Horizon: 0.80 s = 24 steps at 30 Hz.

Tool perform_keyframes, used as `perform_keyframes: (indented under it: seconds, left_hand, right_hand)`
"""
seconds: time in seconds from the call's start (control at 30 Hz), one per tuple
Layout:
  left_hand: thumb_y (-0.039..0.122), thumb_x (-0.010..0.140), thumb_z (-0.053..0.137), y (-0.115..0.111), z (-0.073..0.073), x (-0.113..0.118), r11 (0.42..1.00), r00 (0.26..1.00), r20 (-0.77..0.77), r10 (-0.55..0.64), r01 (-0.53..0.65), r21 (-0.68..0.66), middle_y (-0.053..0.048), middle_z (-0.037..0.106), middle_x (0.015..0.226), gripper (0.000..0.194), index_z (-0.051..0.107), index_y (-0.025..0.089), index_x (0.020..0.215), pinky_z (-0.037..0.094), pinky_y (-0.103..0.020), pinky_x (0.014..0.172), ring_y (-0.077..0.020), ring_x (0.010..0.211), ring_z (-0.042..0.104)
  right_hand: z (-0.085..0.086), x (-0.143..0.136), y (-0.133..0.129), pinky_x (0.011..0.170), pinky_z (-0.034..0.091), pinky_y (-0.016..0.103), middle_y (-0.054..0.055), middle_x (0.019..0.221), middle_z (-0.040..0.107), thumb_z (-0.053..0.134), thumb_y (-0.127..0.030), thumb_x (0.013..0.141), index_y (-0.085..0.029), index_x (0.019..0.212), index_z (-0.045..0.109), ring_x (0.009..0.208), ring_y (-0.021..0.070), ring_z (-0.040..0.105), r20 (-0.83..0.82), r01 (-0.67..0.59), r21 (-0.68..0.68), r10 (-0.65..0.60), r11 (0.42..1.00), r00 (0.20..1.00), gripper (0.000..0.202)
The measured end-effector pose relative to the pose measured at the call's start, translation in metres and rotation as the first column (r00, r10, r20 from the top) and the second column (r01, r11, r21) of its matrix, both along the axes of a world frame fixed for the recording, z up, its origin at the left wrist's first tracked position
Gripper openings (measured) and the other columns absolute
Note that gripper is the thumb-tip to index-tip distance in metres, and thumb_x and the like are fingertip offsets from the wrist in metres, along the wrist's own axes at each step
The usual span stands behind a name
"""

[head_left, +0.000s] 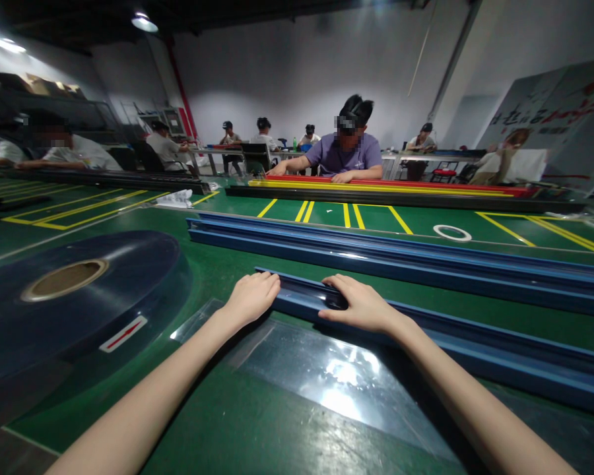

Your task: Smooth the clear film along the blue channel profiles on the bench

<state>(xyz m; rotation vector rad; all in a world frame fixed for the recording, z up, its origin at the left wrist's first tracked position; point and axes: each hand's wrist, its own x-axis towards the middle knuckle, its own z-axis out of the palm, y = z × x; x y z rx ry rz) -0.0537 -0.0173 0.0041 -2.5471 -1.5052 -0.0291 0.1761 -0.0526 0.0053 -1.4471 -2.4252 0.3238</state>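
A long blue channel profile lies across the green table in front of me, running off to the right. My left hand is closed over the profile's left end, with the fingers bent over it. Farther along, my right hand spans the same profile, thumb at the near edge and fingers at the far edge. Clear plastic film lies flat on the table, nearer to me than the profile, and shines under the lamps. Beyond my hands, a group of similar blue profiles lies side by side.
To the left sits a large roll of clear film with a red-arrow label. A white ring rests on the yellow-taped table beyond. Across from me a person in purple works beside red, yellow and black profiles. Other people sit farther back.
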Motion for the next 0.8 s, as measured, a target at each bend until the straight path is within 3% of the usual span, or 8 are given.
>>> perform_keyframes:
  seconds: [0.53, 0.8]
  left_hand:
    - [0.023, 0.089, 0.021, 0.0007, -0.0005, -0.0005, 1.0, 1.0, -0.016, -0.005, 0.005, 0.007, -0.004, 0.06, 0.089, 0.036, 0.056, 0.018, 0.088, 0.04, -0.028, 0.071, -0.0183, 0.084, 0.056]
    - [0.029, 0.087, 0.025, 0.0056, 0.0023, -0.0048, 0.997, 0.986, 0.161, 0.034, -0.022, -0.074, -0.007, 0.061, 0.085, 0.038, 0.06, 0.015, 0.081, 0.04, -0.027, 0.072, -0.0177, 0.08, 0.057]
  right_hand:
    - [0.0004, -0.001, 0.0, 0.083, 0.038, 0.034, 0.011, 0.111, 0.055, 0.049, -0.058, 0.07, -0.016, 0.116, 0.047, 0.099, 0.0225, 0.05, -0.006, 0.011, 0.0, -0.011, 1.0, 1.0, 0.062]
    - [0.001, -0.0006, -0.0007, 0.083, 0.039, 0.033, 0.01, 0.112, 0.054, 0.05, -0.057, 0.07, -0.017, 0.115, 0.048, 0.1, 0.022, 0.051, -0.012, 0.019, 0.002, -0.019, 1.0, 1.0, 0.06]
